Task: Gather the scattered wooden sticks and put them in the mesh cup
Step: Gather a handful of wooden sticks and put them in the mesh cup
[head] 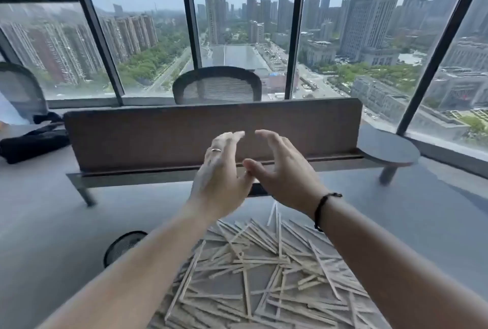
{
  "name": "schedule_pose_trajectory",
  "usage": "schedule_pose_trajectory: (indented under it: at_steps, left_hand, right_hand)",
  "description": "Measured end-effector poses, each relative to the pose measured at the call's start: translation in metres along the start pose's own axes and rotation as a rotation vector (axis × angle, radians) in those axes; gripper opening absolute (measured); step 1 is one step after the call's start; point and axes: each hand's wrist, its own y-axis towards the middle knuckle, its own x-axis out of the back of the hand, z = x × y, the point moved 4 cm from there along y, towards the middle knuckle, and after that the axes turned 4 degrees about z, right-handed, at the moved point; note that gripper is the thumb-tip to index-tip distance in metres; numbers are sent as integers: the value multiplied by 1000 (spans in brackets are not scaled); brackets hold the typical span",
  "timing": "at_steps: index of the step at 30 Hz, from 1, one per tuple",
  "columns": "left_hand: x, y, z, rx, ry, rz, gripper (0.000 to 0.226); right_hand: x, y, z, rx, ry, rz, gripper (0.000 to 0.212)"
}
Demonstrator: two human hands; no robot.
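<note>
Sticks of pale wood lie scattered in a loose, crisscrossed heap on the grey desk, close to its near edge and between the person's two forearms; some lie on top of others, pointing every way. Just left of the heap, partly hidden behind the left forearm, sits the black mesh cup, only part of its dark rim and mesh showing, so I cannot tell whether it stands upright or lies on its side. Both arms reach forward over the sticks, and the hands are raised above the desk beyond the heap, touching none of it. The left hand wears a ring and has its fingers straight and held together, tilted toward the other hand, holding nothing. The right hand, with a dark cord bracelet at the wrist, has its fingers gently curved inward and spread from the thumb, also holding nothing; the two palms face each other and the fingertips nearly meet. Behind the hands a brown divider panel runs across the desk's far side. A black bag rests at the far left of the desk. Beyond the panel the mesh back of an office chair shows, and past it tall windows look out over a city of high-rise buildings.
</note>
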Motion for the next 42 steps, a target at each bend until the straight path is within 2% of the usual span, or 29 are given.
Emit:
schedule_pose_trajectory:
  at_steps: [5, 8, 12, 17, 22, 27, 34, 37, 42]
  left_hand:
    - [-86, -82, 58, 69, 105, 176, 63]
    - [-120, -134, 83, 32, 170, 229, 65]
    - [-123, -191, 92, -89, 360, 205, 57]
    - [-107, -220, 105, 18, 460, 289, 75]
    - [-103, -212, 126, 135, 459, 275, 87]
    - [-112, -194, 144, 204, 368, 300, 80]
    - [-127, -177, 155, 188, 360, 244, 74]
    - [-127, -176, 153, 162, 348, 237, 70]
    - [-127, -174, 151, 118, 345, 223, 63]
  right_hand:
    - [-92, -79, -66, -79, -28, 133, 64]
    - [-133, -128, -96, -68, -62, 156, 70]
    - [-152, -181, -110, -69, -80, 107, 71]
    - [-148, -208, -109, -95, -217, 138, 73]
    - [-147, -202, -120, -164, -197, 149, 73]
    - [-152, -165, -130, -176, -254, 174, 72]
    - [-170, -65, -170, -323, -245, 174, 74]
    - [-181, -37, -184, -404, -262, 242, 76]
    - [-198, -16, -185, -299, -339, 321, 50]
